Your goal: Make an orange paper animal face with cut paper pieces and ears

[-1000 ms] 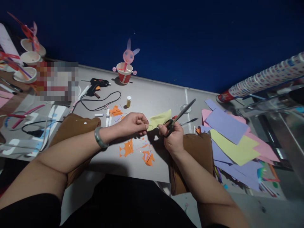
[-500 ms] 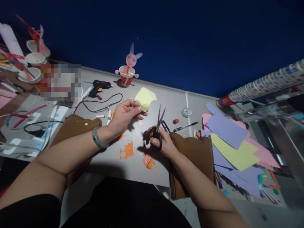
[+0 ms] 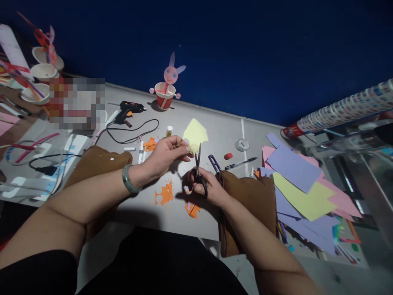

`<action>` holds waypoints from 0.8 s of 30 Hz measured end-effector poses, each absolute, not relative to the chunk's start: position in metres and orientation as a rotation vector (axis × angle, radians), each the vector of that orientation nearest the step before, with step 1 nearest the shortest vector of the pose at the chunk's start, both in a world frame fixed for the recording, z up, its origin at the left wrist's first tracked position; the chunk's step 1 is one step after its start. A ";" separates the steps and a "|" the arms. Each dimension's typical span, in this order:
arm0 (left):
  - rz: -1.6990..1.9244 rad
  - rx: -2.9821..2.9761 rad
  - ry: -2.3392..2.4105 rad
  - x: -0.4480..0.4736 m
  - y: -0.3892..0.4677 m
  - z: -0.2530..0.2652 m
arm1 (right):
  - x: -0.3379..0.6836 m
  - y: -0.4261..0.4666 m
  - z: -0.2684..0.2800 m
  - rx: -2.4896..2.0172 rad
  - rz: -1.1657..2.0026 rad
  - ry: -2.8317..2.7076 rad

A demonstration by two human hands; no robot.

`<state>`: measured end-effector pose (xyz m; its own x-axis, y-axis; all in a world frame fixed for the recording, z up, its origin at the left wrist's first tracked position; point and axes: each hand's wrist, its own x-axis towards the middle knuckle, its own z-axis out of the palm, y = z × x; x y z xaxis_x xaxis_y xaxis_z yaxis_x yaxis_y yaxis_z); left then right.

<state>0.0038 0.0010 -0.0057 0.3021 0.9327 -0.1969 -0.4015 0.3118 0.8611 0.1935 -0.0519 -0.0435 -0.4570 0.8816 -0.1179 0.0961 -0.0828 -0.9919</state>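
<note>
Between its thumb and fingers my left hand (image 3: 168, 153) pinches a small yellow paper circle (image 3: 193, 149). My right hand (image 3: 208, 186) has its fingers in the handles of black-handled scissors (image 3: 198, 166). The blades point up, slightly parted, right beside the circle's edge; I cannot tell whether they touch it. Behind my left fingertips a larger yellow paper piece (image 3: 196, 130) lies on the table. Orange paper scraps (image 3: 164, 193) with a round hole cut out lie below my hands.
A rabbit paper cup (image 3: 165, 98) stands at the back. A black glue gun (image 3: 127, 111) with its cord lies left. Brown cushions (image 3: 248, 205) flank my arms. Coloured paper sheets (image 3: 294, 164) and a long stack of paper cups (image 3: 344, 107) lie right.
My left hand has moved right and slightly down with the circle. The scissors have shifted left toward it, and their blades have closed somewhat.
</note>
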 end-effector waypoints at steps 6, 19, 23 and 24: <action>0.946 0.804 0.837 0.005 -0.001 -0.008 | 0.195 -0.052 -0.045 -1.058 1.612 -1.550; 0.942 0.785 0.808 0.005 -0.001 -0.008 | 0.196 -0.053 -0.049 -1.081 1.626 -1.523; 0.932 0.786 0.801 0.006 -0.001 -0.009 | 0.196 -0.053 -0.050 -1.080 1.623 -1.520; 0.933 0.785 0.799 0.006 -0.001 -0.009 | 0.196 -0.053 -0.050 -1.088 1.619 -1.520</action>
